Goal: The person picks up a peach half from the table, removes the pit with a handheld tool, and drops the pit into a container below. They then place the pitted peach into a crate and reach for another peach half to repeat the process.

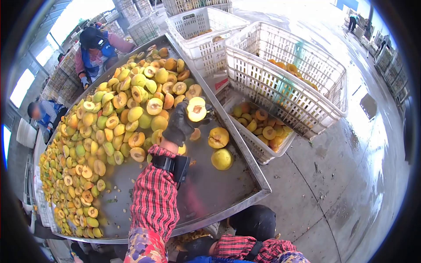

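My left hand, in a black glove, reaches over the metal table. Its fingers are closed around a halved yellow peach, whose pale cut face and brown centre point up. Just right of the hand lie a peach with a brown hollow and a rounder yellow peach. A big heap of halved peaches spreads on the left. My right hand, a dark shape at the bottom edge below the table, is mostly hidden, so its fingers cannot be made out.
The table's raised metal rim runs along my right. Beyond it stand a white crate with some fruit, a lower crate of peach halves and another crate. Two co-workers are across the table. Wet concrete floor lies right.
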The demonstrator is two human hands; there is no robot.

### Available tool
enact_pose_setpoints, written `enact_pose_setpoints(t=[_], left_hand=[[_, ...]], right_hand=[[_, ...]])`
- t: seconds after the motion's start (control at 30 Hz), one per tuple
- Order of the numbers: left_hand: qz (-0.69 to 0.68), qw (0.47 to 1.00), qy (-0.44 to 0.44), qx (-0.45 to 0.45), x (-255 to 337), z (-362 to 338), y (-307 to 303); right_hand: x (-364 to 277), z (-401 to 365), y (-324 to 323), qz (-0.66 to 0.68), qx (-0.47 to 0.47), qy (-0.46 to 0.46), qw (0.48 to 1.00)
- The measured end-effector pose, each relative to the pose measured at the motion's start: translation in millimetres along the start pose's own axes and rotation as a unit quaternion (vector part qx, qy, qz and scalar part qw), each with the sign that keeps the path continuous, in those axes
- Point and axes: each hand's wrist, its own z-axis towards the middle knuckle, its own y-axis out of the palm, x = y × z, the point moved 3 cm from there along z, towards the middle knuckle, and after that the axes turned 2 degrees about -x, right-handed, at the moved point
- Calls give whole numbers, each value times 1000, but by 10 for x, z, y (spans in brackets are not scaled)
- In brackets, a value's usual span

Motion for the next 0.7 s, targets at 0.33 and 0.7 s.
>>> enact_pose_setpoints(t=[0.33,0.7], left_hand=[[-77,994,-40,-68,68,-624,476],[-191,978,44,74,91,-2042,839]], right_hand=[[-111,-87,13,-20,-18,14,1000],[-274,-242,-77,11,-63,34,997]])
